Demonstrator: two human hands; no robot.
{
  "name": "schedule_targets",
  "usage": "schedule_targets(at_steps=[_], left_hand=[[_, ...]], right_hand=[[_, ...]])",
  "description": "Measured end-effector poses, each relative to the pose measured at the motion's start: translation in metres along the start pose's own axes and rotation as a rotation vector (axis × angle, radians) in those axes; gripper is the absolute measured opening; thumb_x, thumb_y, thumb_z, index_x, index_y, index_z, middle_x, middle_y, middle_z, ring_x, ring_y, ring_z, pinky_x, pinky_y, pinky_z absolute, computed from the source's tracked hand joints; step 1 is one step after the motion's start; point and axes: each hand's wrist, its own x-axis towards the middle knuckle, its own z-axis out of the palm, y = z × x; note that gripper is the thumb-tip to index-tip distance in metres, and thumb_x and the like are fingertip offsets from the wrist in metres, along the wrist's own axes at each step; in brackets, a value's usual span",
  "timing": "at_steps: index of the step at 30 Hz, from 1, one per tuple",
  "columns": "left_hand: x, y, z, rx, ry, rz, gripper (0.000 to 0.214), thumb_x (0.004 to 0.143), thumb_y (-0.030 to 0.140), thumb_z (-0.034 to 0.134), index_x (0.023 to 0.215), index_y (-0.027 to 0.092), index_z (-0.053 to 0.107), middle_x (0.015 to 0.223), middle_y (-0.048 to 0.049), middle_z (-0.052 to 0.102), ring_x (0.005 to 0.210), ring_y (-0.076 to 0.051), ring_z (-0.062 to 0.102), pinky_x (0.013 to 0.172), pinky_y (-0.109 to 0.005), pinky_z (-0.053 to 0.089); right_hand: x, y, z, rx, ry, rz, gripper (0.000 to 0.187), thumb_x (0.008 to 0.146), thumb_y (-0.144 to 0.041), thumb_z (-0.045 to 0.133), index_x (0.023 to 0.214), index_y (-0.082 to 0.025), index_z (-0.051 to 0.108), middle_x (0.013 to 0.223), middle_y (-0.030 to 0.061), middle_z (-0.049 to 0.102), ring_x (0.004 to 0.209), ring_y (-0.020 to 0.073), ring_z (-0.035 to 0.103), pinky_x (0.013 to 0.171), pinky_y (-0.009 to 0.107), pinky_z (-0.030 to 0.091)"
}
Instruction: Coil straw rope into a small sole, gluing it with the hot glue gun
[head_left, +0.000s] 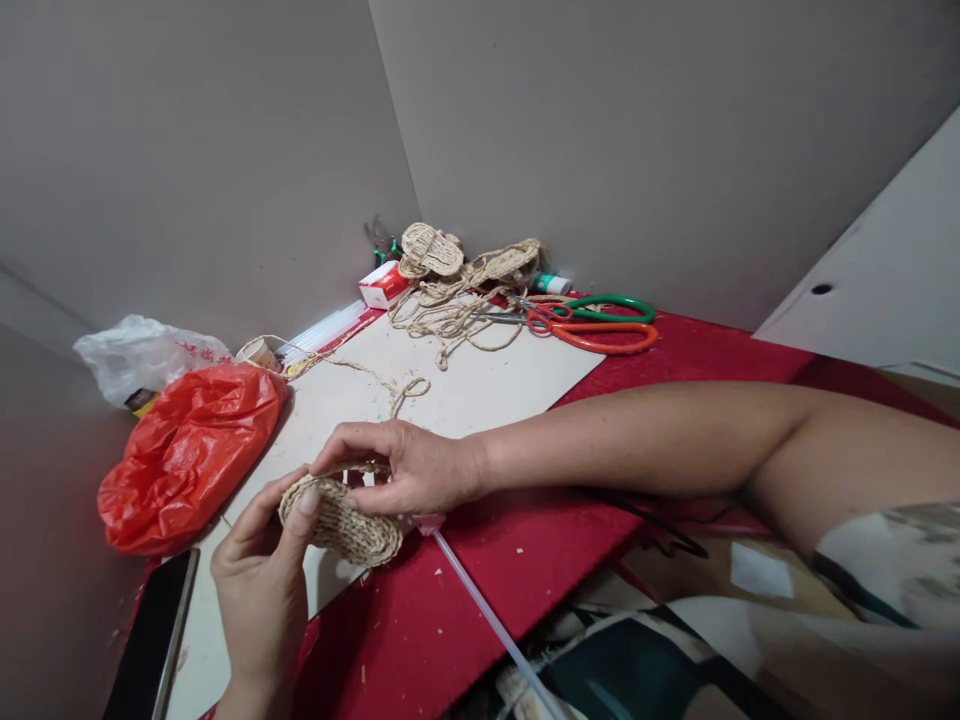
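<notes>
My left hand (259,570) holds a small oval woven straw piece (346,525), thumb pressed on its near edge. My right hand (405,465) pinches the same piece from above, fingers curled over its far rim and over a thin strand of straw rope. Both hands are closed on it, above a white board (480,385) lying on a red cloth (420,620). A clear glue stick (487,615) runs from under my right hand toward me.
A red plastic bag (184,450) and a white bag (146,355) lie at the left. A phone (154,640) sits near the left edge. At the back are straw rope coils (465,285), orange and green scissors (600,325), a red-white box (382,285). Grey walls enclose the corner.
</notes>
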Motion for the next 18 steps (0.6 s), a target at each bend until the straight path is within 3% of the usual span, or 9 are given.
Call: schedule_targets(at_steps=[10, 18], left_hand=[[0.004, -0.006, -0.005, 0.051, 0.074, -0.028, 0.025, 0.069, 0.035, 0.075, 0.088, 0.020, 0.073, 0.087, -0.0027, 0.072, 0.079, -0.017, 0.064, 0.076, -0.026, 0.049], [0.011, -0.005, -0.009, 0.096, -0.050, -0.015, 0.026, 0.076, 0.041, 0.066, 0.090, 0.019, 0.072, 0.087, -0.0040, 0.071, 0.085, -0.021, 0.064, 0.079, -0.030, 0.048]], right_hand=[[0.001, 0.000, 0.001, 0.063, -0.005, 0.005, 0.032, 0.073, -0.002, 0.050, 0.103, -0.011, 0.051, 0.100, 0.0047, 0.058, 0.091, 0.0079, 0.056, 0.082, 0.022, 0.047], [0.003, -0.002, -0.001, 0.055, -0.002, 0.002, 0.029, 0.075, -0.003, 0.051, 0.102, -0.012, 0.051, 0.102, 0.0053, 0.058, 0.093, 0.0090, 0.056, 0.085, 0.025, 0.047]])
